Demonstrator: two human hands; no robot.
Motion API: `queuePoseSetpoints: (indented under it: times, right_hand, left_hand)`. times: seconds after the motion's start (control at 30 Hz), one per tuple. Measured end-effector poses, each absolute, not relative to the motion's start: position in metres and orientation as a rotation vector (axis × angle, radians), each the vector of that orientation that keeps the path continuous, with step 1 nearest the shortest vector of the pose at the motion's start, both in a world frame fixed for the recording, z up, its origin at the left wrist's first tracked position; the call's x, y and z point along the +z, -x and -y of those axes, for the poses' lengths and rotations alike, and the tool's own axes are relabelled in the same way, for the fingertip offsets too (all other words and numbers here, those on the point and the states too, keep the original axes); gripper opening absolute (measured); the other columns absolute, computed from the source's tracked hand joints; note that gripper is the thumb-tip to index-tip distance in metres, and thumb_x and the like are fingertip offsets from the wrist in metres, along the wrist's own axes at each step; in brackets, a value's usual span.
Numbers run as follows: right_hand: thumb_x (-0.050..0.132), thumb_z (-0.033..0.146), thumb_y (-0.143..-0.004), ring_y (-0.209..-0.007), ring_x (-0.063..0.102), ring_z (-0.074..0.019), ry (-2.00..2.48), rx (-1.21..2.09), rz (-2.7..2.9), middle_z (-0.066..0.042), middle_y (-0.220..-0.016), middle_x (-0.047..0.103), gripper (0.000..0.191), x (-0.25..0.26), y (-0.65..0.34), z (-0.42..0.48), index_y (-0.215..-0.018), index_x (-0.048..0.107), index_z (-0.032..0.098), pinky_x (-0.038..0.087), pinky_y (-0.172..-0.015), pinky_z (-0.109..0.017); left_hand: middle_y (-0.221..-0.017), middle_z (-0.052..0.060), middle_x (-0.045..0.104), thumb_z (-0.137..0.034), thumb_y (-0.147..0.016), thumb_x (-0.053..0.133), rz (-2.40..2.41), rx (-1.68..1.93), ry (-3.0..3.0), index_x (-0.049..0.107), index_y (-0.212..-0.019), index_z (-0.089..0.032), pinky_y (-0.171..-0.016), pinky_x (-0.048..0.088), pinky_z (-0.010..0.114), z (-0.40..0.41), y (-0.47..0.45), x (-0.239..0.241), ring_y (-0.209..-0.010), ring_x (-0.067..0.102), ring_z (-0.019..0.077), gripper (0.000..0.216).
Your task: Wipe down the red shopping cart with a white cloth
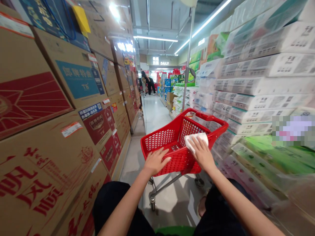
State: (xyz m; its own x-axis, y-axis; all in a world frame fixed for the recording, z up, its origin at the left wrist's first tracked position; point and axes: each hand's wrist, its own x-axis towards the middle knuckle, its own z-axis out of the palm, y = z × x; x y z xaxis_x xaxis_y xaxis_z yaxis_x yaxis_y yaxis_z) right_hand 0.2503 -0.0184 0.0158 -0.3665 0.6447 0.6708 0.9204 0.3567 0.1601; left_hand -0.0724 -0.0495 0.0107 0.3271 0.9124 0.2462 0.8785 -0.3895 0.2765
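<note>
A red plastic shopping trolley (169, 139) stands in a shop aisle just in front of me, tilted in the picture. My left hand (155, 160) lies flat on the near rim of its basket, fingers spread. My right hand (203, 151) presses a white cloth (195, 140) against the basket's right rim, fingers stretched over it. The basket looks empty inside.
Stacked cardboard cartons (49, 124) wall the left side. Wrapped packs of tissue paper (258, 85) are piled high on the right. A metal pole (188, 59) rises behind the trolley. The tiled aisle (154, 113) runs ahead to a person (147, 82) bending far off.
</note>
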Motion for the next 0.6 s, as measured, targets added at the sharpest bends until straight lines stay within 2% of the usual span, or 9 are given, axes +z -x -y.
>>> queuePoseSetpoints:
  times: [0.07,0.17,0.23,0.37,0.47,0.6]
  right_hand:
    - [0.047,0.018,-0.094,-0.151,0.018,-0.0294,1.241,-0.639,2.231,-0.004,-0.164,0.023,0.068,0.008,-0.22,0.028,-0.158,0.024,0.028,0.025,-0.121,-0.055]
    - [0.049,0.02,-0.094,-0.15,0.021,-0.0284,1.098,-0.532,2.35,-0.005,-0.163,0.026,0.067,0.002,-0.192,0.037,-0.157,0.025,0.027,0.028,-0.12,-0.053]
    - [0.049,0.022,-0.095,-0.15,0.022,-0.0278,1.056,-0.514,2.388,-0.004,-0.163,0.028,0.066,0.004,-0.195,0.036,-0.157,0.027,0.028,0.029,-0.119,-0.052]
    - [0.045,0.025,-0.098,-0.15,0.022,-0.0282,1.154,-0.6,2.348,-0.004,-0.162,0.03,0.059,0.017,-0.244,0.021,-0.155,0.031,0.028,0.028,-0.12,-0.052]
    - [0.044,0.032,-0.099,-0.149,0.023,-0.0304,1.307,-0.68,2.188,-0.006,-0.16,0.035,0.052,0.028,-0.283,0.012,-0.151,0.04,0.027,0.025,-0.119,-0.056]
    - [0.056,0.044,-0.093,-0.146,0.027,-0.0353,1.325,-0.691,2.116,-0.014,-0.148,0.048,0.055,0.03,-0.291,0.007,-0.141,0.051,0.018,0.025,-0.118,-0.058]
  left_hand:
    - [-0.154,0.0,0.045,-0.063,-0.099,0.034,-1.653,0.58,-2.523,0.04,-0.148,-0.039,-0.113,0.035,0.049,0.049,0.057,0.012,-0.135,0.049,0.0263,0.055]
    - [-0.144,0.001,0.056,-0.058,-0.101,0.033,-1.565,0.628,-2.593,0.04,-0.149,-0.035,-0.107,0.044,0.04,0.049,0.043,0.01,-0.126,0.056,0.0224,0.054]
    - [-0.142,0.001,0.057,-0.055,-0.101,0.034,-1.579,0.634,-2.608,0.039,-0.149,-0.035,-0.102,0.048,0.036,0.049,0.043,0.008,-0.122,0.059,0.0214,0.052]
    - [-0.148,-0.002,0.051,-0.054,-0.101,0.038,-1.6,0.602,-2.633,0.035,-0.151,-0.04,-0.099,0.05,0.036,0.05,0.053,0.006,-0.125,0.057,0.0219,0.052]
    - [-0.149,-0.004,0.05,-0.054,-0.1,0.039,-1.591,0.587,-2.631,0.03,-0.152,-0.044,-0.095,0.052,0.036,0.05,0.055,0.007,-0.124,0.058,0.0222,0.053]
    - [-0.149,-0.005,0.051,-0.055,-0.1,0.041,-1.578,0.61,-2.627,0.028,-0.152,-0.045,-0.094,0.053,0.037,0.053,0.052,0.008,-0.125,0.058,0.0222,0.055]
